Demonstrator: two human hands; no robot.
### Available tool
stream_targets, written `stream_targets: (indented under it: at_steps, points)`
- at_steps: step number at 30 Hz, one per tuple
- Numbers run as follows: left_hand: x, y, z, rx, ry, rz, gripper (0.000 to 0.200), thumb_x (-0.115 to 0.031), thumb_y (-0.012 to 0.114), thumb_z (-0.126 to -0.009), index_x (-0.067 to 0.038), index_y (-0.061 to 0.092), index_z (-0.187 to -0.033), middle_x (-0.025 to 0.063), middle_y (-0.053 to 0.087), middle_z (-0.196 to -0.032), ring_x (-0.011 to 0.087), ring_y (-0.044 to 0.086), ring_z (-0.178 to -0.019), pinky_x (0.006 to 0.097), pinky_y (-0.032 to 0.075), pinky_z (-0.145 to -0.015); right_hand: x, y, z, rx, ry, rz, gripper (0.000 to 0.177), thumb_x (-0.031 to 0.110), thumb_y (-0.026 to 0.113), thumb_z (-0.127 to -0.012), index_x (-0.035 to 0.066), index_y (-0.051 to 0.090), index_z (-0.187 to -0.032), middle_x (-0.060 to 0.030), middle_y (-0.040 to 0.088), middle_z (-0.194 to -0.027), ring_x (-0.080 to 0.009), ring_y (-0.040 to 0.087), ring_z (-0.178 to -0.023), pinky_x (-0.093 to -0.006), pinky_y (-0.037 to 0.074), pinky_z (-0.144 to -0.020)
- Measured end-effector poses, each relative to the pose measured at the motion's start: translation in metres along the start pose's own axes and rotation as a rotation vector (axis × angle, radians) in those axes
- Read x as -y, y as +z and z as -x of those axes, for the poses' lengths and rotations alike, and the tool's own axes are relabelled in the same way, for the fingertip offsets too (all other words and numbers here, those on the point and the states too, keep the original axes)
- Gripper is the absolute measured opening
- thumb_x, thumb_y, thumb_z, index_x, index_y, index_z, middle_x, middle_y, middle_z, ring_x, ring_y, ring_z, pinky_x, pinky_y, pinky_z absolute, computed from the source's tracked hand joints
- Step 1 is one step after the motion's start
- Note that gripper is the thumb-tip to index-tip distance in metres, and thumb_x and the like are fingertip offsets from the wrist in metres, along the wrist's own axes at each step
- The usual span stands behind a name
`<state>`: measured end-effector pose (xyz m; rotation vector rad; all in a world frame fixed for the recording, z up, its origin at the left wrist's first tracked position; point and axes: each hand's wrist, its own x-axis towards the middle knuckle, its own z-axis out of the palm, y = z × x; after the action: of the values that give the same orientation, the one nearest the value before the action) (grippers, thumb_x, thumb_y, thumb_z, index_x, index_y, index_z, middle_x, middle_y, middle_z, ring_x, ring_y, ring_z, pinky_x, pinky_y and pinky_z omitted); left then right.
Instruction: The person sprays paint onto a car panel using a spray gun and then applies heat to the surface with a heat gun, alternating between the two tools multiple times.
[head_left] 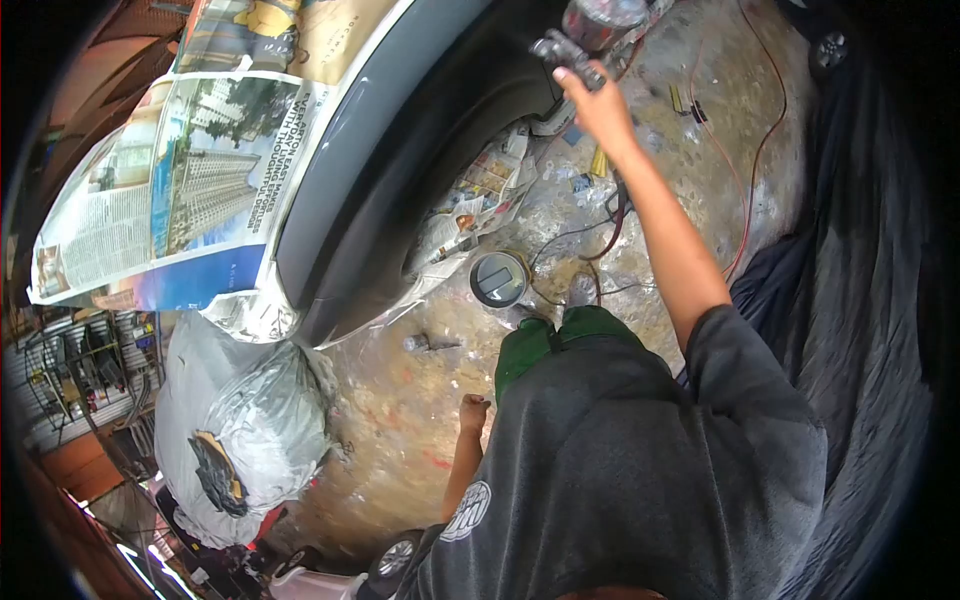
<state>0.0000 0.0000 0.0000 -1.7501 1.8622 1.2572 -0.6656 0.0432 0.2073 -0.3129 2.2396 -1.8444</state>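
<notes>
Closest to the camera, the left hand [473, 410] is hanging by the person's side above the stained concrete floor [400, 440]. Its grip is curling into a loose fist, fingers pressed together, and nothing is showing inside it. A green trouser knee [545, 340] is poking out just past it.

To the left, a bundle wrapped in grey plastic sheeting [240, 420] is sitting on the floor. A round tin [498, 278] is standing on the floor just ahead of the knee, near the crumpled newspaper scraps [480, 190] that are lying under the car's edge. A few thin dark cables are trailing across the floor around the tin.

Further out, the dark grey car body panel [400, 130] is curving across the middle of the view. Sheets of newspaper [180, 190] are covering the part of the car beside the panel, at the upper left. On the right, a black sheet [860, 300] is draping down the side of the scene, and a thin red hose [765, 140] is looping over the floor.

Farthest away, the right arm is stretching fully forward. The right hand [600, 105] is wrapping its grip around the handle of the spray gun [565, 50], fingers pinching it firmly. The spray gun is sitting near the top of the view, close to the car panel's edge, with its paint cup [600, 15] riding on top. Whether a finger is pressing the trigger cannot be told.
</notes>
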Motion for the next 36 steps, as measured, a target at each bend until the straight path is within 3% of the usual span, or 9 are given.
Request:
stream_targets:
  at_steps: [6, 10, 15, 18, 21, 22, 27, 30, 36]
  points:
    - [0.024, 0.022, -0.008, 0.077, -0.110, 0.321, 0.017, -0.009, 0.080, -0.080, -0.006, 0.064, -0.085, 0.0018, 0.065, -0.076, 0.0127, 0.058, -0.069, 0.0298, 0.049, -0.066, 0.005, 0.063, 0.089, 0.263, -0.022, 0.117, 0.063, 0.054, 0.073, -0.090, 0.004, 0.063, -0.126, -0.0252, 0.073, -0.095, -0.0421, 0.072, -0.092, -0.0469, 0.055, -0.082]
    - [0.025, 0.032, 0.003, 0.113, -0.058, 0.342, 0.010, -0.008, 0.074, -0.085, -0.005, 0.064, -0.086, 0.0022, 0.066, -0.074, 0.0126, 0.059, -0.067, 0.0295, 0.050, -0.066, 0.036, 0.094, 0.150, 0.485, -0.033, 0.114, 0.058, 0.052, 0.071, -0.092, 0.005, 0.063, -0.124, -0.0246, 0.073, -0.094, -0.0475, 0.069, -0.096, -0.0501, 0.053, -0.083]
    - [0.021, 0.042, 0.022, 0.156, -0.126, 0.206, 0.024, -0.027, 0.062, -0.098, -0.004, 0.070, -0.099, 0.0085, 0.071, -0.088, 0.0170, 0.067, -0.082, 0.0336, 0.053, -0.077, 0.059, 0.109, 0.191, 0.836, 0.101, 0.100, 0.064, 0.052, 0.070, -0.094, 0.003, 0.059, -0.134, -0.0119, 0.067, -0.069, -0.0235, 0.070, -0.062, -0.0382, 0.054, -0.063]
    - [0.092, 0.082, -0.008, 0.035, 0.451, -0.165, 0.053, -0.049, 0.048, -0.105, -0.003, 0.070, -0.118, 0.0135, 0.073, -0.111, 0.0229, 0.068, -0.101, 0.0405, 0.055, -0.090, 0.039, 0.112, 0.196, 0.822, 0.097, 0.051, 0.067, 0.049, 0.072, -0.093, 0.003, 0.058, -0.138, -0.0069, 0.063, -0.064, -0.0147, 0.064, -0.053, -0.0327, 0.051, -0.057]
    - [-0.030, 0.060, 0.061, 0.226, -0.329, 0.783, 0.072, -0.063, 0.038, -0.105, -0.002, 0.065, -0.133, 0.0155, 0.067, -0.131, 0.0285, 0.064, -0.118, 0.0413, 0.050, -0.103, 0.028, 0.099, 0.187, 0.698, 0.151, 0.061, 0.066, 0.046, 0.075, -0.092, 0.003, 0.058, -0.138, -0.0043, 0.064, -0.067, -0.0126, 0.062, -0.053, -0.0299, 0.050, -0.052]
    - [-0.043, 0.053, 0.067, 0.301, -0.326, 0.768, 0.072, -0.063, 0.039, -0.105, -0.002, 0.064, -0.134, 0.0156, 0.067, -0.133, 0.0287, 0.063, -0.119, 0.0403, 0.049, -0.104, 0.025, 0.092, 0.182, 0.634, 0.160, 0.029, 0.065, 0.046, 0.075, -0.092, 0.003, 0.058, -0.137, -0.0037, 0.064, -0.068, -0.0119, 0.061, -0.052, -0.0289, 0.049, -0.051]
    - [-0.080, 0.017, 0.075, 0.667, -0.283, 0.689, 0.074, -0.064, 0.045, -0.103, -0.001, 0.061, -0.139, 0.0159, 0.063, -0.140, 0.0294, 0.061, -0.126, 0.0356, 0.043, -0.110, 0.030, 0.049, 0.155, 0.348, 0.101, 0.028, 0.037, 0.034, 0.069, -0.099, 0.006, 0.063, -0.122, -0.0015, 0.068, -0.085, -0.0062, 0.054, -0.050, -0.0231, 0.044, -0.045]
    - [-0.115, 0.001, 0.063, 0.464, 0.082, 0.261, 0.068, -0.057, 0.051, -0.103, 0.001, 0.062, -0.136, 0.0170, 0.066, -0.135, 0.0271, 0.060, -0.127, 0.0355, 0.043, -0.110, 0.032, 0.043, 0.146, 0.247, 0.062, -0.035, 0.031, 0.033, 0.066, -0.102, 0.004, 0.062, -0.109, -0.0042, 0.070, -0.086, -0.0079, 0.054, -0.048, -0.0244, 0.042, -0.042]
    - [-0.255, -0.002, 0.030, 0.564, 0.534, 0.746, 0.049, -0.027, 0.064, -0.103, -0.003, 0.054, -0.144, 0.0082, 0.062, -0.134, 0.0176, 0.060, -0.120, 0.0329, 0.049, -0.101, 0.039, 0.073, 0.179, 0.260, 0.070, -0.024, 0.033, 0.035, 0.067, -0.101, 0.003, 0.062, -0.108, -0.0047, 0.069, -0.086, -0.0091, 0.056, -0.048, -0.0254, 0.042, -0.042]
